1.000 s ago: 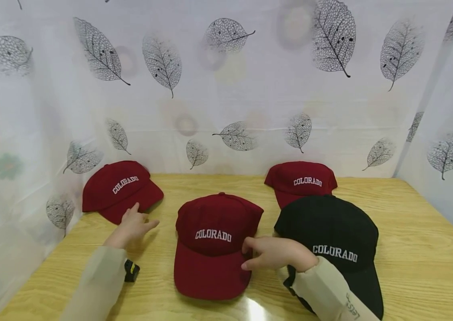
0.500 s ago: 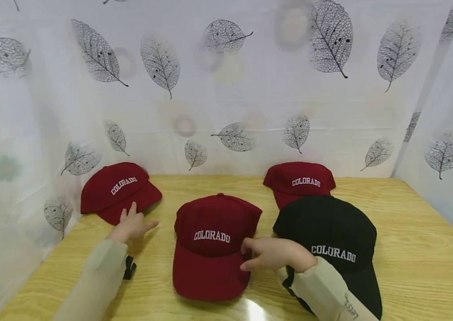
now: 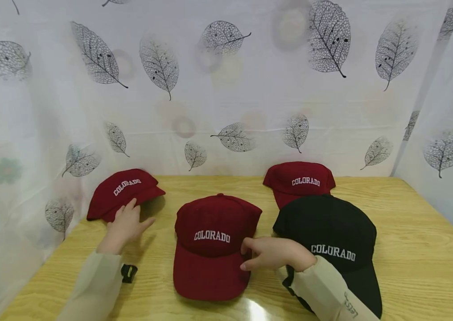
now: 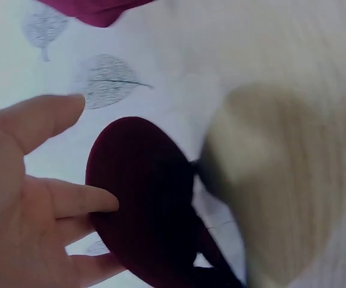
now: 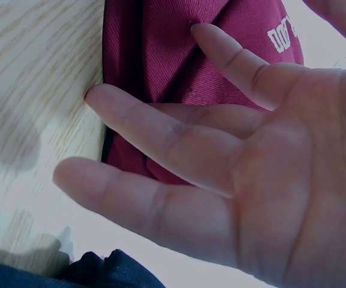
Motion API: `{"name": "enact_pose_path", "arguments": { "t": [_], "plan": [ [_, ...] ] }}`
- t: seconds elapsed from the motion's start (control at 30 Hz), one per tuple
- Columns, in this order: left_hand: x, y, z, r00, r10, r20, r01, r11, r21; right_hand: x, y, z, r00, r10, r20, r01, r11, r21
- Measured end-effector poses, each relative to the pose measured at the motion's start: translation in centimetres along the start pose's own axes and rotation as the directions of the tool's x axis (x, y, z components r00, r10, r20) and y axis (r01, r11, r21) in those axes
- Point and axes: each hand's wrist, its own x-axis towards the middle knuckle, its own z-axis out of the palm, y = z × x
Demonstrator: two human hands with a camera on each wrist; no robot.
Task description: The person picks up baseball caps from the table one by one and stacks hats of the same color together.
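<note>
At the far left, a red Colorado baseball cap (image 3: 120, 192) tips with its brim raised off the table. My left hand (image 3: 124, 225) touches that brim with extended fingers; in the left wrist view the thumb stands apart from the dark red brim (image 4: 140, 198). A second red cap (image 3: 210, 278) lies upright in the middle, brim towards me. Beside its right side is my right hand (image 3: 280, 252), whose fingers (image 5: 167, 141) spread fairly straight in the right wrist view by the red cloth (image 5: 167, 48).
A black Colorado cap (image 3: 327, 223) lies at the right, partly under my right forearm. Behind it sits another red cap (image 3: 298, 178), its brim partly covered. The wooden table (image 3: 423, 249) meets a white leaf-print curtain (image 3: 226, 89) at the back and sides.
The left red cap has tilted, its brim rising from the table, and shifted slightly right. My left hand has moved slightly with it. The right hand and the other caps have stayed in place.
</note>
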Motion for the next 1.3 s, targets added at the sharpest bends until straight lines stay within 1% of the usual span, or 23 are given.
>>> {"name": "enact_pose_path", "arguments": {
  "t": [0.13, 0.23, 0.3, 0.37, 0.4, 0.43, 0.47, 0.5, 0.57, 0.63, 0.67, 0.7, 0.73, 0.77, 0.87, 0.97, 1.0, 1.07, 1.1, 1.17, 1.23, 1.3],
  "plan": [
    [-0.6, 0.4, -0.7, 0.994, -0.003, -0.107, 0.004, 1.000, 0.009, 0.1, 0.0, 0.0, 1.000, 0.007, 0.006, -0.007, 1.000, -0.004],
    [-1.0, 0.7, -1.1, 0.981, -0.001, -0.194, 0.003, 1.000, 0.009, 0.1, 0.0, 0.0, 1.000, 0.009, 0.011, -0.009, 1.000, 0.003],
    [-1.2, 0.8, -1.2, 0.966, 0.012, -0.260, -0.007, 1.000, 0.019, 0.2, 0.1, 0.0, 1.000, 0.006, 0.014, -0.006, 1.000, 0.009],
    [-1.3, 0.8, -1.3, 0.942, 0.030, -0.335, -0.019, 0.999, 0.037, 0.2, 0.1, 0.0, 1.000, 0.005, 0.015, -0.005, 1.000, 0.013],
    [-1.3, 0.9, -1.3, 0.927, 0.043, -0.374, -0.027, 0.998, 0.048, 0.2, 0.1, 0.0, 1.000, 0.002, 0.015, -0.002, 1.000, 0.012],
    [-1.4, 0.9, -1.2, 0.907, 0.060, -0.417, -0.039, 0.997, 0.060, 0.2, 0.1, 0.1, 1.000, 0.001, 0.014, -0.001, 1.000, 0.011],
    [-1.4, 0.9, -1.2, 0.884, 0.078, -0.462, -0.052, 0.996, 0.069, 0.3, 0.1, 0.1, 1.000, 0.000, 0.015, 0.000, 1.000, 0.010],
    [-1.4, 0.9, -1.1, 0.856, 0.098, -0.507, -0.069, 0.995, 0.076, 0.3, 0.1, 0.1, 1.000, -0.003, 0.016, 0.002, 1.000, 0.012],
    [-1.4, 0.8, -1.0, 0.793, 0.137, -0.593, -0.111, 0.991, 0.080, 0.3, 0.1, 0.1, 1.000, -0.007, 0.017, 0.007, 1.000, 0.013],
    [-1.2, 0.7, -1.0, 0.729, 0.176, -0.662, -0.158, 0.983, 0.087, 0.3, 0.1, 0.1, 1.000, -0.011, 0.019, 0.010, 1.000, 0.021],
    [-1.2, 0.7, -0.9, 0.701, 0.190, -0.687, -0.178, 0.980, 0.090, 0.3, 0.0, 0.1, 1.000, -0.013, 0.019, 0.012, 1.000, 0.022],
    [-1.1, 0.7, -1.0, 0.678, 0.203, -0.706, -0.195, 0.976, 0.094, 0.3, 0.0, 0.0, 1.000, -0.014, 0.019, 0.014, 1.000, 0.026],
    [-1.1, 0.7, -1.0, 0.663, 0.210, -0.719, -0.205, 0.974, 0.096, 0.2, 0.0, 0.0, 1.000, -0.016, 0.016, 0.016, 1.000, 0.024],
    [-1.1, 0.7, -1.0, 0.653, 0.214, -0.727, -0.210, 0.973, 0.098, 0.2, 0.0, 0.0, 1.000, -0.017, 0.014, 0.017, 1.000, 0.025],
    [-1.1, 0.8, -1.1, 0.646, 0.193, -0.738, -0.204, 0.976, 0.077, 0.1, 0.0, -0.2, 1.000, -0.019, 0.005, 0.019, 1.000, 0.021],
    [-1.1, 0.8, -1.2, 0.657, 0.169, -0.735, -0.201, 0.979, 0.046, 0.0, 0.0, -0.2, 1.000, -0.022, 0.003, 0.022, 0.999, 0.023],
    [-1.1, 0.8, -1.2, 0.659, 0.168, -0.733, -0.206, 0.978, 0.040, 0.0, 0.0, -0.2, 1.000, -0.023, 0.003, 0.023, 0.999, 0.023],
    [-1.1, 0.9, -1.2, 0.657, 0.187, -0.730, -0.229, 0.972, 0.043, 0.0, 0.0, -0.2, 1.000, -0.025, 0.005, 0.024, 0.999, 0.028],
    [-1.0, 0.9, -1.2, 0.653, 0.201, -0.730, -0.246, 0.968, 0.047, 0.0, 0.0, -0.2, 1.000, -0.024, 0.006, 0.024, 0.999, 0.028],
    [-1.0, 0.9, -1.2, 0.638, 0.228, -0.736, -0.277, 0.959, 0.057, 0.0, 0.0, -0.2, 1.000, -0.024, 0.009, 0.023, 0.999, 0.031],
    [-1.0, 1.0, -1.2, 0.628, 0.231, -0.743, -0.290, 0.956, 0.052, 0.1, 0.0, -0.2, 1.000, -0.022, 0.011, 0.022, 0.999, 0.034],
    [-1.1, 1.0, -1.2, 0.622, 0.219, -0.751, -0.290, 0.956, 0.039, 0.1, 0.0, -0.2, 1.000, -0.022, 0.014, 0.022, 0.999, 0.032]
  ]
}}
